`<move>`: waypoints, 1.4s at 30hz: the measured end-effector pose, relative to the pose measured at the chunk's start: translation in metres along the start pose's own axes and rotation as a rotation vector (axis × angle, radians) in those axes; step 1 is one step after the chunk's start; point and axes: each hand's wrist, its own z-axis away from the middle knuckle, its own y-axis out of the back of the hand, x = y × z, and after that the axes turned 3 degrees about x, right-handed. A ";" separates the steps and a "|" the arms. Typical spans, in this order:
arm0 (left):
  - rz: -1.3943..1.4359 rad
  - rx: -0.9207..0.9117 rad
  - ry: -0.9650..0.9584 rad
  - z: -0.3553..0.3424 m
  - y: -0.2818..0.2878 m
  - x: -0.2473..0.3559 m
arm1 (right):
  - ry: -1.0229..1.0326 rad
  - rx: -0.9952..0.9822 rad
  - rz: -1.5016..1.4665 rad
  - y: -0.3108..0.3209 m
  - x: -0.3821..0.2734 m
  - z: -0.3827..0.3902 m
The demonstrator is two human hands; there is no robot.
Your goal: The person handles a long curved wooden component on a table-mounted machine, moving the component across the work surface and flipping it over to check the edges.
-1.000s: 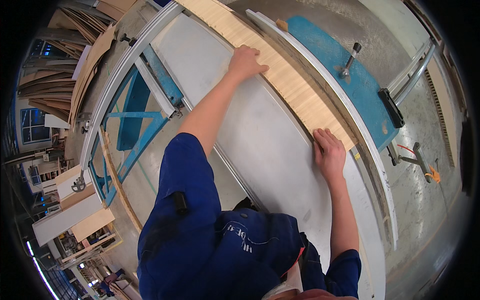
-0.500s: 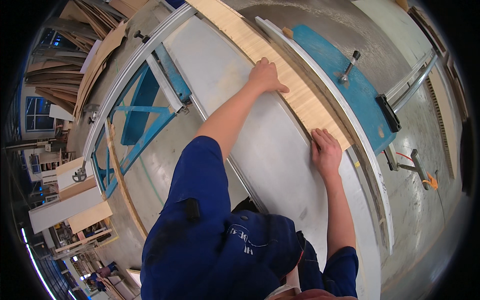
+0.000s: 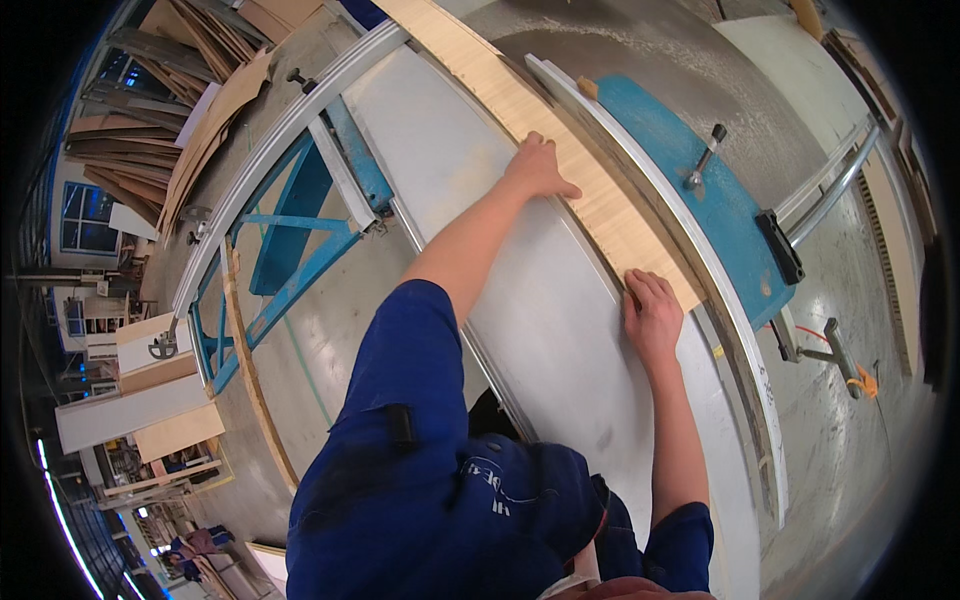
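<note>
A long, narrow wood-grained board lies on the pale metal machine table, running from the far left toward the near right. Alongside its far edge is a long metal-edged fence. My left hand grips the board's near edge partway along, thumb stretched out along that edge. Closer to me, my right hand is near the board's end, with fingertips bent over its top and the thumb against the near edge. Parts of the fingers' contact with the board are hidden.
Beyond the fence is a blue machine plate with an upright clamp handle. A blue sliding frame with a metal rail reaches out on the left. Sheets and offcuts lean at the far left; panels stand below them.
The whole view has shifted a little, so everything sits slightly lower and further right. Both hands keep their places on the board, which shows no clear movement along the fence.
</note>
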 end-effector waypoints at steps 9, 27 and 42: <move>-0.060 -0.002 0.008 -0.007 -0.007 -0.008 | -0.002 0.004 -0.019 -0.010 -0.003 0.004; -0.171 0.060 -0.019 0.011 -0.007 0.002 | -0.001 0.004 0.012 -0.027 -0.001 0.007; -0.111 0.004 0.034 0.069 -0.024 0.059 | 0.004 -0.010 0.000 -0.036 0.001 0.010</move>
